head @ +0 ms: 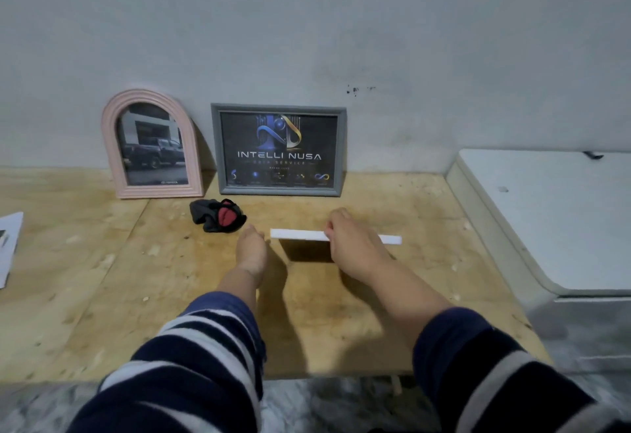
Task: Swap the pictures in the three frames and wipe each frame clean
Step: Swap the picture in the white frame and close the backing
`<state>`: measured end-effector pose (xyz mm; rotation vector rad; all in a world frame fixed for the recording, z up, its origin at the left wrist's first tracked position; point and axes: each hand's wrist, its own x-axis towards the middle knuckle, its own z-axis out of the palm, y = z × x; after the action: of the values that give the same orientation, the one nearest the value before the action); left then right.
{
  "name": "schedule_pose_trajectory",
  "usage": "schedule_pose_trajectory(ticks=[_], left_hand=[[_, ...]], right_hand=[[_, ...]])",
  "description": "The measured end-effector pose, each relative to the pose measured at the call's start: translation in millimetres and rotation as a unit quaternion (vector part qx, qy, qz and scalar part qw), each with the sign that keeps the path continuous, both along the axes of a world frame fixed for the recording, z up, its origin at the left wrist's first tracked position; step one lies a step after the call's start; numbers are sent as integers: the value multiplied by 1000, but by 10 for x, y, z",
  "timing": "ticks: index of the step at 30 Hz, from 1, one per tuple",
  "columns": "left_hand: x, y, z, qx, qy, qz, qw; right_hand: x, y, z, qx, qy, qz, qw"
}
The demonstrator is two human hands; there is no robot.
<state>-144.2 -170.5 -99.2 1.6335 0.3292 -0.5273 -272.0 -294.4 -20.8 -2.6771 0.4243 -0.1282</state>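
Note:
A white frame (298, 234) stands upright on its edge on the wooden table, seen edge-on from above. My right hand (351, 245) grips its top edge near the middle. My left hand (252, 248) is just left of the frame's end; whether it touches the frame I cannot tell. A pink arched frame (112, 146) with a picture of a dark pickup truck leans on the wall at the back left. Beside it a grey rectangular frame (214, 149) holds a dark poster reading INTELLI NUSA. A black and red cloth (216, 216) lies crumpled in front of these two.
A white appliance (546, 217) with a flat lid stands against the table's right side. A sheet of paper (8, 245) lies at the left edge. The plywood table (102, 279) ends at a front edge near my sleeves.

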Motion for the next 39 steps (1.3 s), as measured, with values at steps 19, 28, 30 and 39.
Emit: schedule_pose_trajectory(ticks=[19,28,30,39], left_hand=[[-374,-330,348,-135,152,-24,979],[55,-235,380,-11,79,-17,997],[100,-246,439,-28,73,-9,997],[207,-196,470,-50,64,6,997]], right_hand=[[301,-689,178,340,-80,-268,898],[245,-745,54,434,-45,-228,871],[286,-771,-23,420,-35,-243,874],[371,-608,-480,533,-34,-321,782]])
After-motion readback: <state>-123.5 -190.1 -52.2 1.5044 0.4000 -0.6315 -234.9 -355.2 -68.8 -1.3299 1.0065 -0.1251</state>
